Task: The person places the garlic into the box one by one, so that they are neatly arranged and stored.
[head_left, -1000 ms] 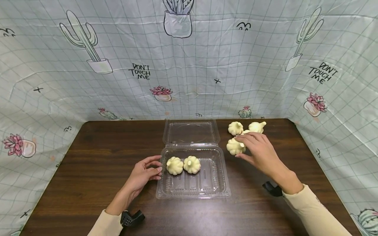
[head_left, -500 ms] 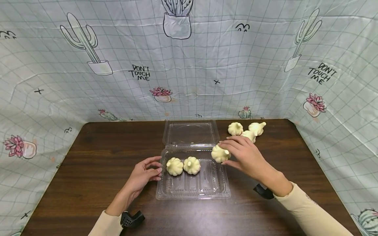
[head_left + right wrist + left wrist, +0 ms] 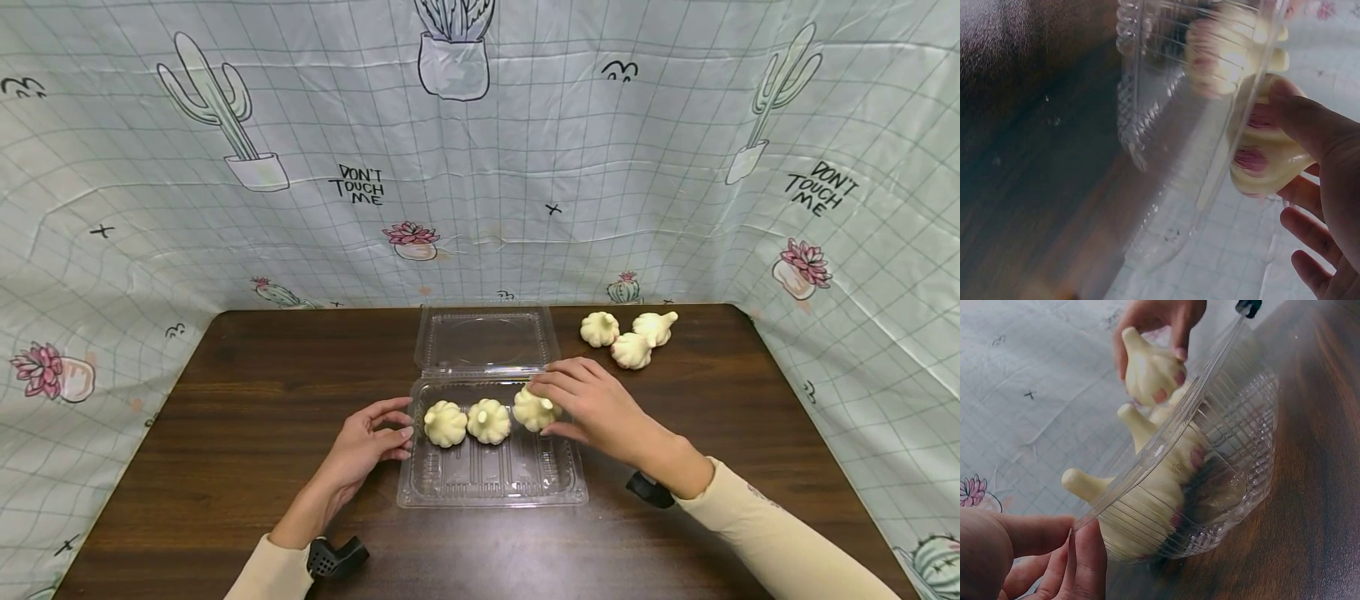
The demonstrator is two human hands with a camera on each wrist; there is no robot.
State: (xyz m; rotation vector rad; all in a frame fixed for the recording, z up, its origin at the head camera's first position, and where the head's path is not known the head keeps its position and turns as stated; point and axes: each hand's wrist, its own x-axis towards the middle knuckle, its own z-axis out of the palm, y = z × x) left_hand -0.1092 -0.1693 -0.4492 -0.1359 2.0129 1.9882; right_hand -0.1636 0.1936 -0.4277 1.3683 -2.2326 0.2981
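A clear plastic clamshell container (image 3: 491, 493) lies with its lid (image 3: 483, 337) folded back. Two garlic bulbs (image 3: 446, 424) (image 3: 489, 422) sit side by side in its left and middle part. My right hand (image 3: 600, 417) holds a third garlic bulb (image 3: 535, 408) between thumb and fingers, over the container's right back part; the left wrist view shows this held bulb (image 3: 1152, 372) above the rim. My left hand (image 3: 367, 439) pinches the container's left rim between thumb and fingers, plain in the left wrist view, where the thumb (image 3: 1041, 534) presses on the edge.
Three more garlic bulbs (image 3: 632, 351) lie grouped on the dark wooden table (image 3: 285, 400) at the back right. A patterned cloth (image 3: 480, 167) hangs behind the table and along both sides. Black wrist cameras (image 3: 336, 558) sit at both wrists.
My right hand has carried a garlic bulb leftward from the back right group to over the container. My left hand has stayed at the container's left rim.
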